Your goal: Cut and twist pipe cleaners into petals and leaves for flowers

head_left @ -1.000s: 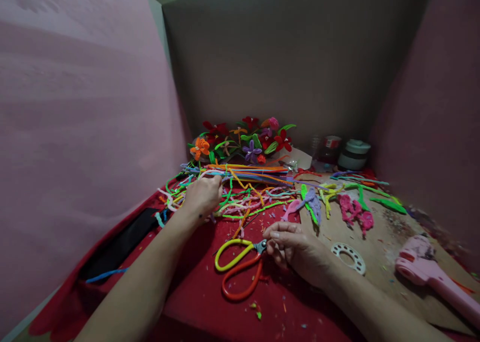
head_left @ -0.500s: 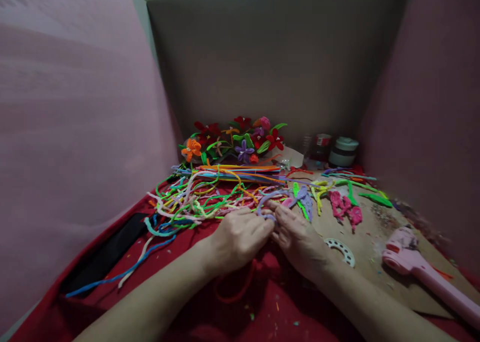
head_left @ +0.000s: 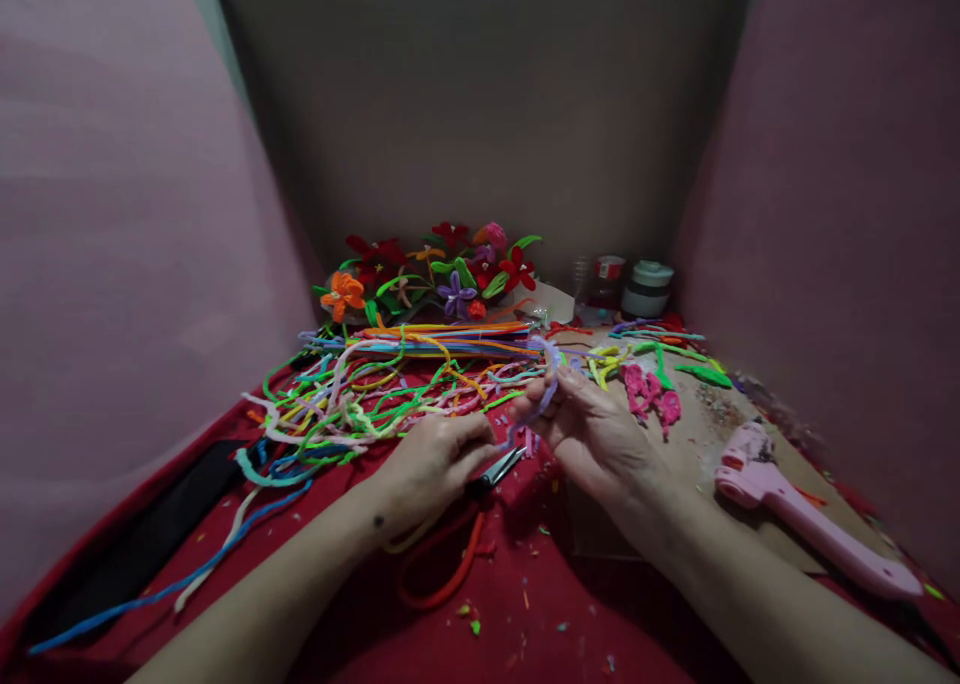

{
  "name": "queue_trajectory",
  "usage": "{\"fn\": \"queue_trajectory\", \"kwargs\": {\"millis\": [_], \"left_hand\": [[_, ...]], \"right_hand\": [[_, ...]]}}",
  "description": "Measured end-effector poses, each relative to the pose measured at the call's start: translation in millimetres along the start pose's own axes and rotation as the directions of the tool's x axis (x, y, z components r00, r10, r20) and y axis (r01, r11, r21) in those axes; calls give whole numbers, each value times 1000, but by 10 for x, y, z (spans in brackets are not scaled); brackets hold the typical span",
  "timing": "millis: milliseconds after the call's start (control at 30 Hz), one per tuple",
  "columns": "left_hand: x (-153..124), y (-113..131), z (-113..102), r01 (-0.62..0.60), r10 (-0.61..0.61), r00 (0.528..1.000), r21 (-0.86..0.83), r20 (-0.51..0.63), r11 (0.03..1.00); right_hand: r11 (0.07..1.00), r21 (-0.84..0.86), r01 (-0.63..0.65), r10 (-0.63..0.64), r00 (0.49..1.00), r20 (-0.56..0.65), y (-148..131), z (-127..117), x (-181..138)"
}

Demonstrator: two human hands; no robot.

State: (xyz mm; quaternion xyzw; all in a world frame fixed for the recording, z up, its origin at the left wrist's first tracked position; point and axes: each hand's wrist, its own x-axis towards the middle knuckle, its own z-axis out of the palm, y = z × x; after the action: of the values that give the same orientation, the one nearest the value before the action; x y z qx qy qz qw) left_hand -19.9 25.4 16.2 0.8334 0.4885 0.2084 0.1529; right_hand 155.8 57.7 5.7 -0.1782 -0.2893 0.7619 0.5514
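Note:
My right hand (head_left: 592,434) is lifted a little above the red cloth (head_left: 525,604) and pinches a lilac pipe cleaner (head_left: 546,384) that curls up over its fingers. My left hand (head_left: 431,462) lies on the scissors (head_left: 457,534) with yellow and orange handles. Its fingers close over the handles while the blades poke out toward the right hand. A loose heap of coloured pipe cleaners (head_left: 360,394) lies just beyond both hands.
Finished pipe-cleaner flowers (head_left: 431,274) stand at the back wall, beside two small jars (head_left: 630,286). Pink flower pieces (head_left: 651,392) and green leaves lie on a cardboard sheet (head_left: 712,434). A pink glue gun (head_left: 802,514) rests at the right. A black object (head_left: 142,539) lies at left.
My left hand drew back from the heap, met the right hand, then dropped onto the scissors. My right hand rose with the lilac pipe cleaner. The view shifted right.

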Motion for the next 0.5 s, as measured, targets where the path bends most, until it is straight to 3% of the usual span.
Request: {"fn": "queue_trajectory", "kwargs": {"millis": [100, 267, 500], "left_hand": [[-1, -12, -92, 73, -72, 997, -11, 32, 997], [2, -47, -102, 44, -44, 999, -29, 13, 999], [18, -134, -249, 215, -167, 972, -344, 162, 914]], "right_hand": [[997, 73, -10, 12, 1000, -20, -115, 13, 11], [999, -3, 31, -32, 999, -26, -200, -7, 31], [999, 8, 31, -31, 999, -34, -223, -108, 93]]}}
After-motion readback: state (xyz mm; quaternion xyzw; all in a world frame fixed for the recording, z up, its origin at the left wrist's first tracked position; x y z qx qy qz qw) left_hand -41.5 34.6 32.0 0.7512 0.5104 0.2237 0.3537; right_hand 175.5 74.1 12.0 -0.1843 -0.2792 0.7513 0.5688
